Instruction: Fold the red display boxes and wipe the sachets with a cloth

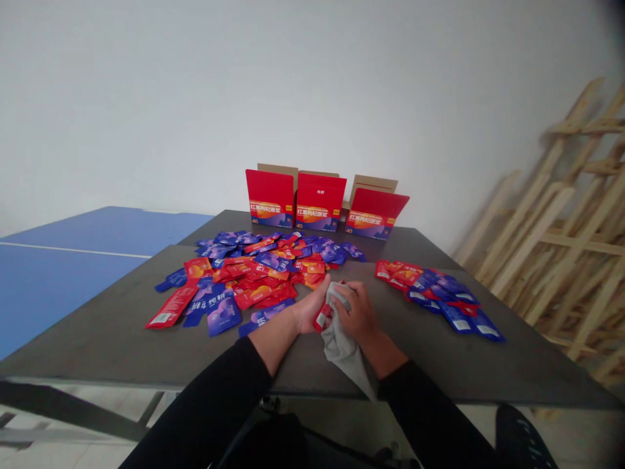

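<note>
Below frame centre, the left hand grips a red sachet, the right hand clamping grey cloth against it, fingers bent. Probably light, pliable, slippery, the sachet suits an edge hold.

From the head, close to the table, we look forward and down. Beyond it, we face the wall.

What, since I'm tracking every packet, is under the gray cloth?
A red packet in the left hand; its near end shows. The gray cloth covers much of the rest and anything else beneath.
</note>
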`<state>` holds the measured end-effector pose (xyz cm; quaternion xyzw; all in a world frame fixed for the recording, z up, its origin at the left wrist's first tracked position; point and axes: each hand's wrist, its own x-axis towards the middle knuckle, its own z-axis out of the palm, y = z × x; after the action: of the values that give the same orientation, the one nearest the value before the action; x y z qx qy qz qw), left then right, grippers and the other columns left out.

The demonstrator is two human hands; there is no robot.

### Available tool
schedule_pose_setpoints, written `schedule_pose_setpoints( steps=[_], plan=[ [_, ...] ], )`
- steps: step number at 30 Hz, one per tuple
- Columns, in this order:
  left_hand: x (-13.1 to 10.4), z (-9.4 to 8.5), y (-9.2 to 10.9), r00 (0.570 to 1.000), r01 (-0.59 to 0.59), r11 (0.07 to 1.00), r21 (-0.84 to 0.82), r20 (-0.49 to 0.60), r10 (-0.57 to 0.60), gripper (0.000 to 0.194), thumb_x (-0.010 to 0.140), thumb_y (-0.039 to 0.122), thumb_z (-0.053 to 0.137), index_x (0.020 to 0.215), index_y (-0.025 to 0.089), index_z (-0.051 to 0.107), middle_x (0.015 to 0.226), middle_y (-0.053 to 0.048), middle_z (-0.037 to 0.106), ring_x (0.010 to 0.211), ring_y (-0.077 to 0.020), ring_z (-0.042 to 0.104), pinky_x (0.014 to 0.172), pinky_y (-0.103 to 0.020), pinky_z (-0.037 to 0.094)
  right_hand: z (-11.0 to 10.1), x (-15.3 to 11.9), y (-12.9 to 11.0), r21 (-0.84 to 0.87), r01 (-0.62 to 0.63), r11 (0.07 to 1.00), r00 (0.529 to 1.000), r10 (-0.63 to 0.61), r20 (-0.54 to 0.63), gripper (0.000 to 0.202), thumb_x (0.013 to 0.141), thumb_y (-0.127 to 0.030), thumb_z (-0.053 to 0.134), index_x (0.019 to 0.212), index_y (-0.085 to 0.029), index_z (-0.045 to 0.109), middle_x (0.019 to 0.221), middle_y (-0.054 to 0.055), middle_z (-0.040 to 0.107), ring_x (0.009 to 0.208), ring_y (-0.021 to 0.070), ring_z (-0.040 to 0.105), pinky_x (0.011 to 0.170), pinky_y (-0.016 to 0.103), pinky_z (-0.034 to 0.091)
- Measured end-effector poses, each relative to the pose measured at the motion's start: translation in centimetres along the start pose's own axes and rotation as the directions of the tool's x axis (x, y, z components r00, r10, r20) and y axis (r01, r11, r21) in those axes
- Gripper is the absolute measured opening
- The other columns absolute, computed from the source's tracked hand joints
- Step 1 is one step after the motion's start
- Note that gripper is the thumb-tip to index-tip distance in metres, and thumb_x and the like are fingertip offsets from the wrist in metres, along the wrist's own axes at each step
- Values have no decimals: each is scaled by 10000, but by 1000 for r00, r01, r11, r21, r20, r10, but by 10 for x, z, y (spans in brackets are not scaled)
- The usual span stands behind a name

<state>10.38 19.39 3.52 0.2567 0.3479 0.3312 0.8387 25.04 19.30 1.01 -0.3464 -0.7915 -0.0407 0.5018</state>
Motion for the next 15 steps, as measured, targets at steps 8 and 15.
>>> schedule_pose_setpoints(
  steps=[8, 15],
  plan=[
    [-10, -3, 6, 991, 53, 998, 45, 119, -58, 228, 821, 324, 675, 780, 115, 595, 657, -5, 549, 499, -74, 490, 407, -159, 285, -2, 3, 26, -38, -362, 931, 924, 353, -148, 291, 915, -376, 508, 1085, -176, 633, 1042, 106, 539, 1008, 227, 548, 934, 443, 490],
    [-15, -5, 18, 961, -47, 978, -205, 258, 100, 299, 870, 372, 578, 1033, 124, 614, 843, -94, 629, 642, -145, 581, 559, -247, 462, 3, -4, 37, -92, -352, 932, 936, 352, -13, 326, 910, -404, 512, 1059, -173, 686, 1010, 100, 543, 948, 216, 563, 888, 406, 498]
  ],
)
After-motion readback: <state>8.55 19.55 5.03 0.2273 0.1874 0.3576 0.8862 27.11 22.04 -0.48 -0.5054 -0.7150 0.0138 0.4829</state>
